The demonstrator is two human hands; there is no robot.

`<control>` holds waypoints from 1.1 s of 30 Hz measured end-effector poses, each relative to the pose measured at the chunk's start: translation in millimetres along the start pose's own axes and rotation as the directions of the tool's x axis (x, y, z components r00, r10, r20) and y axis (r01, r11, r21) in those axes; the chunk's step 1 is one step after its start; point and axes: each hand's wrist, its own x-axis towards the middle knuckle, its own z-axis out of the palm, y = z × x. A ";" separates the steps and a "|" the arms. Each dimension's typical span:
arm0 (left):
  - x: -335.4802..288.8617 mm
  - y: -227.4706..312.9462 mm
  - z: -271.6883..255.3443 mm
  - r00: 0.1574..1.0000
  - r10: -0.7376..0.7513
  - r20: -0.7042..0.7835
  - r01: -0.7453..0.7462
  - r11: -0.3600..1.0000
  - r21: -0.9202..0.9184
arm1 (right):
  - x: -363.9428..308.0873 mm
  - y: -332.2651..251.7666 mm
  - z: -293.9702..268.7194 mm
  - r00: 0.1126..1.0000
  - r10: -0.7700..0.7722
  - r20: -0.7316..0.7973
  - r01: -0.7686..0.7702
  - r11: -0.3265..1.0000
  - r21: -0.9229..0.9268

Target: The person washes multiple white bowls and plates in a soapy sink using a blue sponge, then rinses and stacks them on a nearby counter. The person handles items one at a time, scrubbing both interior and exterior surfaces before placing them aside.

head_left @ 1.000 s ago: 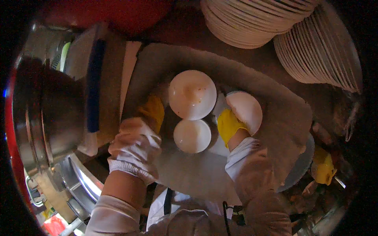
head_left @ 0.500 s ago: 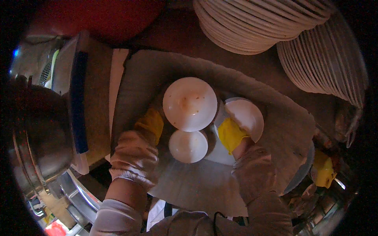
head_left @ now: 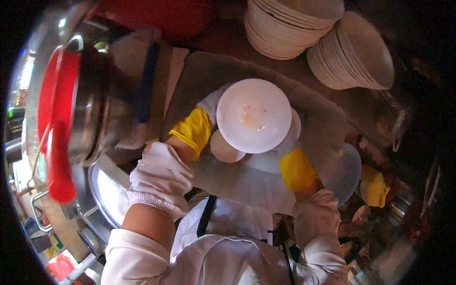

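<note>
A large white bowl (head_left: 253,115) with brownish food specks inside is held up between my hands, over the grey sheet (head_left: 304,95). My left hand (head_left: 213,103), in a pale glove with a yellow cuff, grips its left rim; the fingers pass behind the bowl. At the lower right rim is my right hand (head_left: 288,144), gloved the same way and closed on the bowl, its fingertips mostly hidden. A small white bowl (head_left: 225,147) lies below the big one, partly covered by it. Another white bowl (head_left: 296,124) peeks out on the right.
Two tall stacks of white bowls, one (head_left: 285,38) beside the other (head_left: 346,57), stand at the far right. A steel pot (head_left: 97,104) and a red object (head_left: 59,142) are on the left. A pale round dish (head_left: 346,173) and a yellow item (head_left: 373,187) are at right.
The large bowl has come up and to the right, now covering much of the other bowls. My right hand has moved from the right-hand bowl to the large one. The view has shifted.
</note>
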 end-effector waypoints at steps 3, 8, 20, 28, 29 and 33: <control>-44.6 37.3 24.9 0.992 0.065 0.112 -0.048 0.988 -0.148 | -50.4 -33.8 18.2 0.999 -0.028 0.026 0.025 0.994 0.106; -129.1 75.7 43.5 0.988 -0.074 0.134 0.134 0.842 -0.523 | -115.4 -71.5 87.2 0.999 0.024 0.031 -0.019 0.989 -0.144; -398.9 42.2 -99.1 0.901 0.342 -0.267 -0.320 0.940 0.123 | -199.0 -5.6 359.8 0.870 0.382 0.311 -0.157 0.814 -0.559; -590.2 -51.5 -222.7 0.717 0.385 -0.581 -0.426 0.902 0.071 | -202.4 187.2 528.4 0.567 0.707 0.423 -0.322 0.662 -0.677; -619.8 -75.4 -236.7 0.692 0.325 -0.644 -0.367 0.927 0.074 | -202.0 228.0 543.4 0.460 0.756 0.465 -0.414 0.647 -0.641; -698.0 -172.9 -286.7 0.566 0.057 -0.822 -0.078 0.997 0.015 | -179.4 405.6 573.1 0.030 0.751 0.660 -0.734 0.465 -0.496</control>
